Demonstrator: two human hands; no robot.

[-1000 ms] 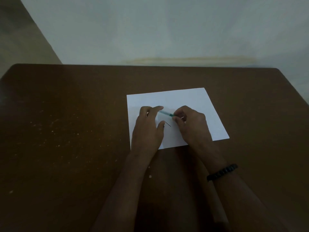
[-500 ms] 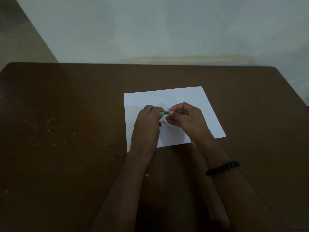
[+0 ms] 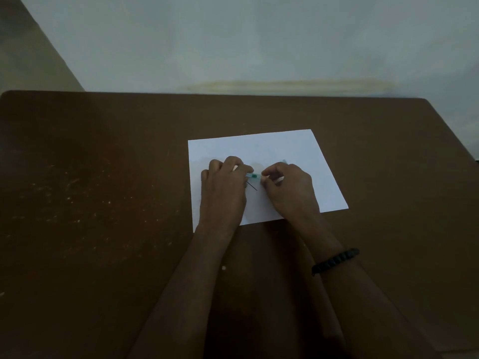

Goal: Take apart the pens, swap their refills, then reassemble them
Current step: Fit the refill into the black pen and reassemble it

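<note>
Between the left hand (image 3: 225,188) and right hand (image 3: 289,187), a light, slippery pen (image 3: 252,175) is pinched at both ends; firm fingertip grips are judged best.

Dim, underexposed pic w/ bluish cast. White paper (image 3: 259,149) is the brightest area; table (image 3: 90,177) nearly black at corners. Soft detail, slight wide-angle bending at edges.

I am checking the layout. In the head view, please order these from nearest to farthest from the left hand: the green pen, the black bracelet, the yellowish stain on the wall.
1. Green pen: held at the left hand's fingertips.
2. Black bracelet: on the right wrist, nearer the camera.
3. Yellowish stain: on the wall beyond the table's far edge.
</note>
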